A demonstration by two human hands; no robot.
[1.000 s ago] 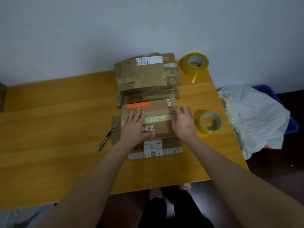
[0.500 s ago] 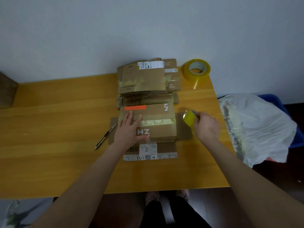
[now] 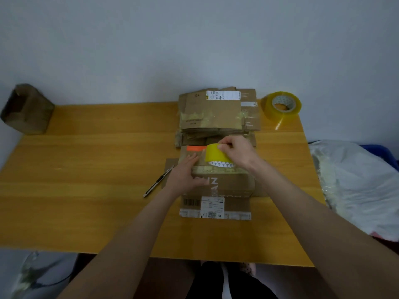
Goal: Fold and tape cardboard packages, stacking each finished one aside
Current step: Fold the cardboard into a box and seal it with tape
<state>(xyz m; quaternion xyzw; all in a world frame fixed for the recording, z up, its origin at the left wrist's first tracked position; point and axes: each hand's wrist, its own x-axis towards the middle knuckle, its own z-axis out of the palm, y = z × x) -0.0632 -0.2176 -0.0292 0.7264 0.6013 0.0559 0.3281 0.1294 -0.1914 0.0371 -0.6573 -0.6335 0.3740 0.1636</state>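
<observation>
A folded brown cardboard package [image 3: 231, 184] with an orange label lies on the wooden table [image 3: 97, 169] in front of me. My left hand [image 3: 185, 173] presses flat on its left part, fingers spread. My right hand [image 3: 235, 151] holds a yellow tape roll [image 3: 216, 156] upright over the package's far half, fingers pinching the roll's top edge. Behind the package sits a stack of taped flat packages [image 3: 216, 113].
A second, larger tape roll [image 3: 280, 106] lies at the table's far right corner. A utility knife [image 3: 157, 182] rests left of the package. A brown paper bag [image 3: 28, 108] stands at the far left. A white plastic bag [image 3: 356, 182] over a blue bin sits off the right edge.
My right hand left the package, picked up the yellow tape roll from the table at the right, and carried it left over the package. My left hand stayed pressing down.
</observation>
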